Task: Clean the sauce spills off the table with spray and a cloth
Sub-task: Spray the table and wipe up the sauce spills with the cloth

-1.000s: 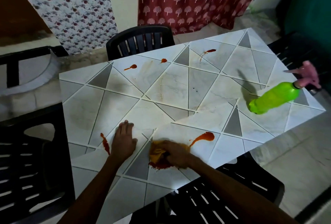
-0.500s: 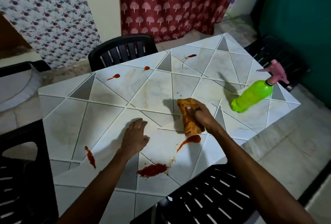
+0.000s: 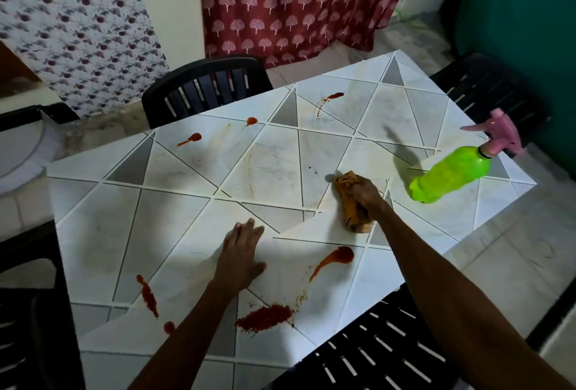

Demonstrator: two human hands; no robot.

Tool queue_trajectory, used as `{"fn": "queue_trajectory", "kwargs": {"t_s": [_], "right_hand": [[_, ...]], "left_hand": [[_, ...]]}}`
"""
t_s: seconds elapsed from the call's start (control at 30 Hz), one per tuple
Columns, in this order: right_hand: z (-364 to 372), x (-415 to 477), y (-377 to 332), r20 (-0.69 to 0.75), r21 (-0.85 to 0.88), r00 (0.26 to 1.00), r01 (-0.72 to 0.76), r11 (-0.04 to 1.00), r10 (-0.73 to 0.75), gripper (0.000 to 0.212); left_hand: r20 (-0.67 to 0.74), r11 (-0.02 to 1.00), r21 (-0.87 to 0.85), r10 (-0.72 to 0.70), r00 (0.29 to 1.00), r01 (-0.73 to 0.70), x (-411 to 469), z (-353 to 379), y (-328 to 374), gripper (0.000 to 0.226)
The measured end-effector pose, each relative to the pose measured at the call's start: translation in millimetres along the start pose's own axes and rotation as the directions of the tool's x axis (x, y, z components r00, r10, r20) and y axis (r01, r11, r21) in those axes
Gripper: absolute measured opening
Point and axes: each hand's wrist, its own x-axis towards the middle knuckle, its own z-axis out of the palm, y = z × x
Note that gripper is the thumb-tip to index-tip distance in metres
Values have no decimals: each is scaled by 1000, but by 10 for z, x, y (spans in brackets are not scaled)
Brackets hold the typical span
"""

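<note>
Near the middle of the bench (image 3: 174, 233), the orange cloth (image 3: 355, 219) lies bunched under the right hand (image 3: 367, 194), which grips it. Beside it the left hand (image 3: 241, 257) rests flat, fingers straight. Red sauce spills (image 3: 265, 318) dot the surface; the green spray bottle (image 3: 452, 173) sits near the right edge.

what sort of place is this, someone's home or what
Probably a home dining area: a tile-patterned table with black plastic chairs pulled up around it, and a red patterned curtain hanging behind.
</note>
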Motion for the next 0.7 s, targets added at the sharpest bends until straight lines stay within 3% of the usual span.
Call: {"fn": "queue_trajectory", "kwargs": {"t_s": [0.1,0.2,0.37,0.5,0.7], "right_hand": [[354,-221,-130,142,-25,989,36,999,-32,43],[747,-582,-245,273,-91,959,108,990,-79,70],[1380,-983,-40,504,-250,862,209,945,-57,49],[1611,-1608,-41,575,-297,814,299,907,-80,42],[1714,-1975,152,599,-343,791,395,852,-126,65]], "left_hand": [[-29,999,-14,33,999,-33,-4,-14,-31,88],[-37,997,-32,69,997,-70,-16,-60,-104,85],[-83,981,-185,36,996,-51,-51,-205,-301,56],[-144,987,-159,-36,989,13,-353,-252,-400,46],[-178,990,-134,-71,981,48,-996,-99,-385,46]]}}
